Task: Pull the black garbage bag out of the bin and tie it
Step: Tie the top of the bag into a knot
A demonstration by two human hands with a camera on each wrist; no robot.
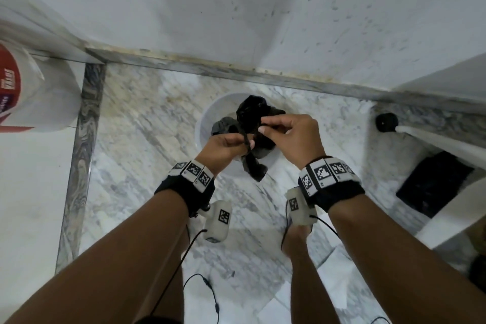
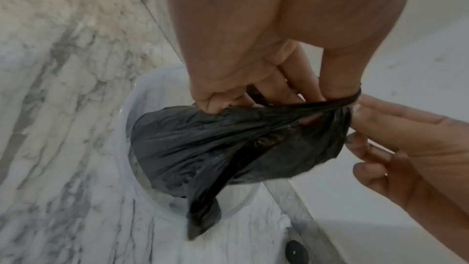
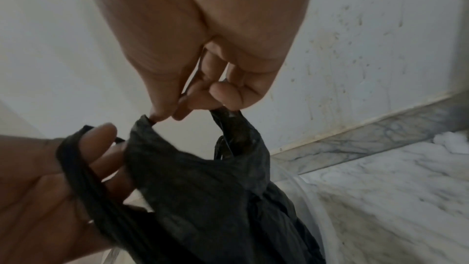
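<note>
Thin, limp black garbage bag (image 1: pixel 249 118) looks light and slippery; left hand (image 1: pixel 223 143) at nine o'clock and right hand (image 1: pixel 292 134) at three pinch its twisted mouth strands, the sensible hold.

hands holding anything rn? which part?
Both hold the black garbage bag at its top edge, above the white bin. Left hand grips a stretched strip of the rim looped round its fingers; right hand pinches the gathered rim.

bag (image 1: pixel 252 123) above bin (image 1: pixel 210 116) | bin on floor (image 1: pixel 147 123), near wall (image 1: pixel 236 8) | hands L (image 1: pixel 223 146) / R (image 1: pixel 292 137) of bag top
</note>
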